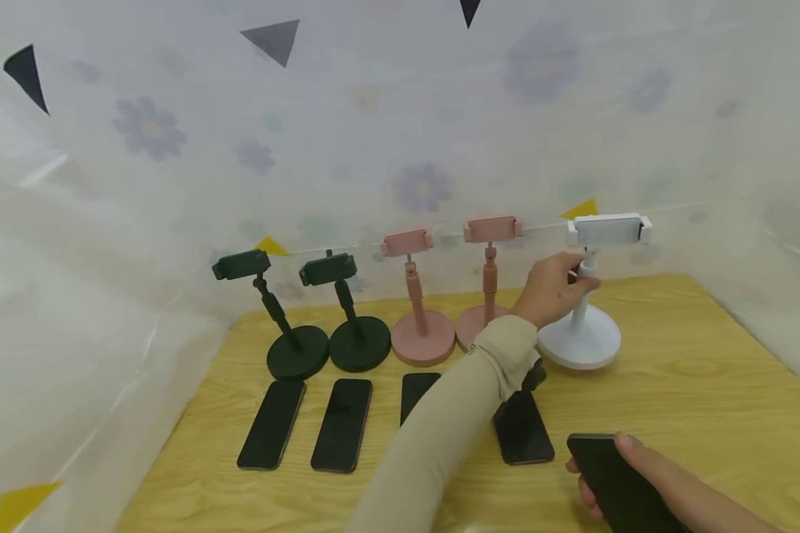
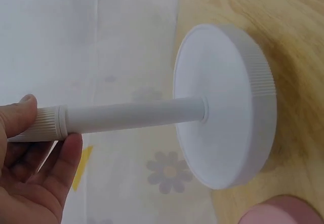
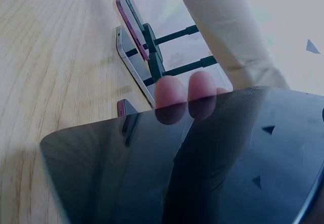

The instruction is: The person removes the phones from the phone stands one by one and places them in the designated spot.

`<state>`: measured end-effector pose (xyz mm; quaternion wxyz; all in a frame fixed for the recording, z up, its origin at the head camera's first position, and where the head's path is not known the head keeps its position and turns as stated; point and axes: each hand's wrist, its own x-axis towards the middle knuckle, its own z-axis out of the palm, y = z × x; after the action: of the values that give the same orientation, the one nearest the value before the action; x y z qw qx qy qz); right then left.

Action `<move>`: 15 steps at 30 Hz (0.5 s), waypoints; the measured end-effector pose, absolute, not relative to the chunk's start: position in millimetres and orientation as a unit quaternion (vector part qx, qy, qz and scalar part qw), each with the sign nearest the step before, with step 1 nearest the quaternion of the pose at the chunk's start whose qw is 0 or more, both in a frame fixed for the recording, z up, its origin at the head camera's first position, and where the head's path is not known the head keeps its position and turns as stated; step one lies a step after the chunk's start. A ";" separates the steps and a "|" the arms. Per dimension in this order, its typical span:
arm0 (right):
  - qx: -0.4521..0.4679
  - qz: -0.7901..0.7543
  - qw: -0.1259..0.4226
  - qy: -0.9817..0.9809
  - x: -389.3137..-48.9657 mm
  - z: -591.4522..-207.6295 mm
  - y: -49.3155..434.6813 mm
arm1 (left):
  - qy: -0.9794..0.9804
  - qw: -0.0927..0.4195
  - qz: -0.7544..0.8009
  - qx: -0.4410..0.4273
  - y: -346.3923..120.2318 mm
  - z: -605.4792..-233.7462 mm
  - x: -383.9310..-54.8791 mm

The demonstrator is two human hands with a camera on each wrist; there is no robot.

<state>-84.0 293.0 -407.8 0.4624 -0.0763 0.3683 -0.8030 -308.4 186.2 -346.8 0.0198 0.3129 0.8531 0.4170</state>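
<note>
At the right end of a row of stands is a white phone stand [image 1: 588, 342], upright with its round base at the table. My left hand [image 1: 552, 289] grips its post just under the clamp; close up in the left wrist view, thumb and fingers pinch the ribbed collar [image 2: 48, 123]. A dark smartphone [image 1: 616, 481] is in my right hand [image 1: 673, 474], thumb along one edge and fingers around the other. The right wrist view shows its glossy screen [image 3: 202, 158] with two fingertips [image 3: 169, 89] over the rim. The white clamp [image 1: 608, 230] holds no phone.
Two dark green stands [image 1: 298, 353] and two pink stands [image 1: 423, 338] stand to the left on the wooden table [image 1: 693, 370]. Several dark phones [image 1: 341, 426] lie before them, some partly behind my left sleeve [image 1: 440, 437]. A patterned curtain [image 1: 347, 111] hangs behind.
</note>
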 end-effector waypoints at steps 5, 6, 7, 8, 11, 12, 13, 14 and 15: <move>-0.074 -0.815 0.453 0.354 -76.3 -406.9 293.6 | 0.850 0.008 0.432 0.302 194.5 -359.2 -314.7; -0.072 -0.817 0.457 0.345 -74.9 -407.4 293.8 | 0.851 0.006 0.431 0.299 195.7 -361.6 -316.5; -0.074 -0.818 0.457 0.341 -73.6 -407.7 293.6 | 0.853 0.004 0.430 0.297 196.8 -363.9 -318.2; -0.074 -0.820 0.458 0.336 -72.1 -407.6 293.5 | 0.855 0.002 0.428 0.293 197.6 -366.0 -319.9; -0.081 -0.824 0.458 0.325 -68.3 -407.4 293.5 | 0.857 0.001 0.431 0.283 199.5 -371.6 -325.0; -0.082 -0.824 0.457 0.323 -67.0 -407.2 293.6 | 0.856 0.003 0.434 0.281 199.7 -373.2 -326.6; -0.085 -0.825 0.455 0.324 -65.8 -406.3 293.4 | 0.855 0.005 0.437 0.279 199.8 -374.5 -328.1; -0.085 -0.826 0.455 0.321 -64.8 -405.6 293.4 | 0.855 0.008 0.439 0.277 199.9 -375.4 -329.3; -0.087 -0.827 0.454 0.320 -63.9 -405.2 293.8 | 0.853 0.011 0.442 0.277 200.0 -376.0 -330.4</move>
<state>-63.9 293.8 -405.2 0.4544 -0.0865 0.3204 -0.8267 -330.4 200.0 -376.0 0.0110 0.2768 0.8530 0.4423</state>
